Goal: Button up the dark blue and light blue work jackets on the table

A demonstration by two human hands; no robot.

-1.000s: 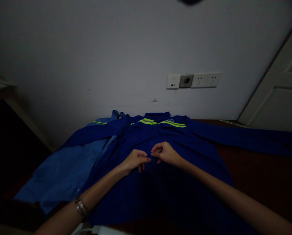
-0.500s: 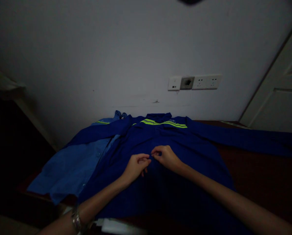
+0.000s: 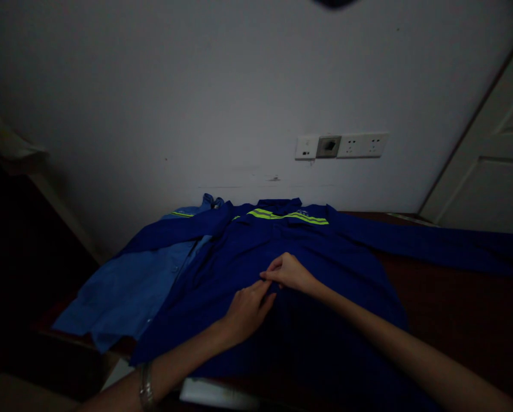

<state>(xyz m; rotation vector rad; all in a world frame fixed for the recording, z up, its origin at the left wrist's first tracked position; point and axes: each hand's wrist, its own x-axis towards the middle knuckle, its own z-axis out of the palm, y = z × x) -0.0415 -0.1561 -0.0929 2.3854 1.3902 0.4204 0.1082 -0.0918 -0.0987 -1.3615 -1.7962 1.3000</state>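
Filling the back: grey-white wall (image 3: 196, 86), scuffed low down. Table (image 3: 466, 309) next, dark reddish-brown, far edge running along the wall. Pale panelled door (image 3: 501, 177) beyond the far right corner.

Dark blue jacket (image 3: 346, 260) spread flat over the middle of the table: collar (image 3: 277, 203) at the far edge by the wall, lower part down toward the near edge, where it gets very dark. Right-side sleeve (image 3: 432, 246) runs along the table's far side and leaves the view. Light blue jacket (image 3: 123, 286) covers the table's left end, partly under the dark blue jacket, whose left-side sleeve (image 3: 166, 234) lies across it; bottom reaches the near left corner.

Both hands at the middle of the dark blue jacket, tips meeting or overlapping. Left hand (image 3: 245, 309): back up, forefinger stretched to the other hand's tips, thumb a bit apart; can't tell if it grips anything. Right hand (image 3: 293, 273): fingers curled, thumb and forefinger tips close together; too dark to tell whether they pinch the dark blue jacket.

Socket panel (image 3: 362, 146) on the wall, above the far edge, right of the collar. White object (image 3: 213, 393) at the near edge, blurry. Yellow-green stripes (image 3: 259, 213) across the dark blue jacket's chest. Silvery bracelet (image 3: 146, 388) around the left forearm (image 3: 196, 346). Button (image 3: 174, 269) on the light blue jacket, tiny.
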